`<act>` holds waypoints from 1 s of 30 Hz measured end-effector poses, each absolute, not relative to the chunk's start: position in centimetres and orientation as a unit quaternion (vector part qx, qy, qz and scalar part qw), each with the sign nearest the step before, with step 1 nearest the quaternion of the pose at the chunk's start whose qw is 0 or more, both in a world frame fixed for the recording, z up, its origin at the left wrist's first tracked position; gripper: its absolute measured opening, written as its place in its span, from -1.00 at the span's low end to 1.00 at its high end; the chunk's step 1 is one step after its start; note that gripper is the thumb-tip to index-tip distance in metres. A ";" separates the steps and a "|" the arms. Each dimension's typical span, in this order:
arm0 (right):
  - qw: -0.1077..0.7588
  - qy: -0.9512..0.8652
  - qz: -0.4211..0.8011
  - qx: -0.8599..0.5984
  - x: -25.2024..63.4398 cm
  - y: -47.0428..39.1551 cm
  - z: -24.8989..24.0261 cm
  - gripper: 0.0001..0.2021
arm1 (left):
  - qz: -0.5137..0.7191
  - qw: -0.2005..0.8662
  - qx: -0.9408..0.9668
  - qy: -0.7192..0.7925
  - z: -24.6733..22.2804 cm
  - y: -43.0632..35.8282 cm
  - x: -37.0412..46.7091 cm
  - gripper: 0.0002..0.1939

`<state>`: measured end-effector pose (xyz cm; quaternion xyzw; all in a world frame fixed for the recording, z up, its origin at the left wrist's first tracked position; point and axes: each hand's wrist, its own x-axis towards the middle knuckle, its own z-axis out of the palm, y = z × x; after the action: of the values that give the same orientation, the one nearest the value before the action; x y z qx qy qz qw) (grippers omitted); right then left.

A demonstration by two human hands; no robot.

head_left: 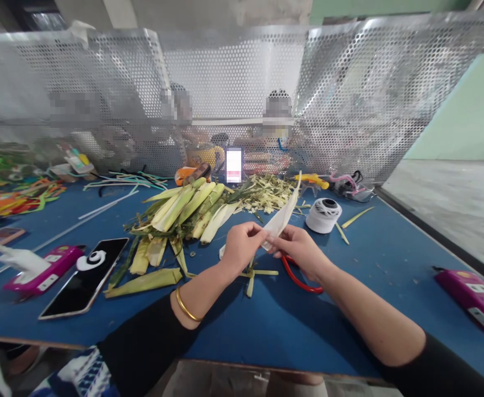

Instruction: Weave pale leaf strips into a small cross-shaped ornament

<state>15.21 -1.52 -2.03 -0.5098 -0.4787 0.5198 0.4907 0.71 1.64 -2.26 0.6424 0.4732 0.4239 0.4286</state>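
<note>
Between my two hands is a pale corn husk (284,215), its pointed tip rising up and to the right. My left hand (244,245) pinches the lower end from the left. On the other side my right hand (297,248) grips the same end, fingers closed. Red-handled scissors (300,278) lie under my right hand, their blades hidden. Husk scraps (262,272) rest on the blue table below my hands. A pile of green and cream corn husks (188,209) lies to the left, and a white spool of thread (323,215) stands to the right.
A phone (87,278) and a purple power strip (46,270) lie at left; another power strip (473,300) is at right. Shredded husk (270,193) is heaped behind my hands. A perforated metal screen (234,77) closes the table's back, with people beyond it.
</note>
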 end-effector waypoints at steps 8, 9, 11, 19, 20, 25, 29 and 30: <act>0.509 -0.497 0.503 -0.491 15.9 -1.7 -1.5 -0.87 | 0.437 0.508 0.570 0.477 -1.7 1.5 0.8 -0.80; 0.514 -0.491 0.502 -0.494 16.0 -1.6 -1.4 -0.87 | 0.436 0.513 0.564 0.478 -1.6 1.4 0.8 -0.80; 0.522 -0.474 0.505 -0.497 15.9 -1.5 -1.4 -0.84 | 0.436 0.517 0.557 0.482 -1.5 1.4 0.9 -0.80; 0.540 -0.439 0.498 -0.518 16.1 -1.2 -1.6 -0.76 | 0.464 0.472 0.562 0.496 -2.0 1.7 1.0 -0.82; 0.541 -0.433 0.501 -0.518 16.2 -1.2 -1.6 -0.75 | 0.464 0.470 0.563 0.497 -2.1 1.8 1.0 -0.83; 0.534 -0.434 0.516 -0.510 15.9 -1.4 -1.4 -0.72 | 0.461 0.458 0.570 0.502 -2.3 1.7 1.0 -0.81; 0.494 -0.462 0.532 -0.509 15.0 -1.9 -1.5 -0.68 | 0.455 0.453 0.582 0.498 -2.4 1.4 1.1 -0.82; 0.493 -0.465 0.533 -0.507 14.9 -1.9 -1.6 -0.66 | 0.453 0.458 0.582 0.497 -2.4 1.4 1.1 -0.83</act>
<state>14.89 -1.93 -1.62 -0.5074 -0.4646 0.5329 0.4926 1.13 1.36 -2.40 0.5819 0.4966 0.4531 0.4577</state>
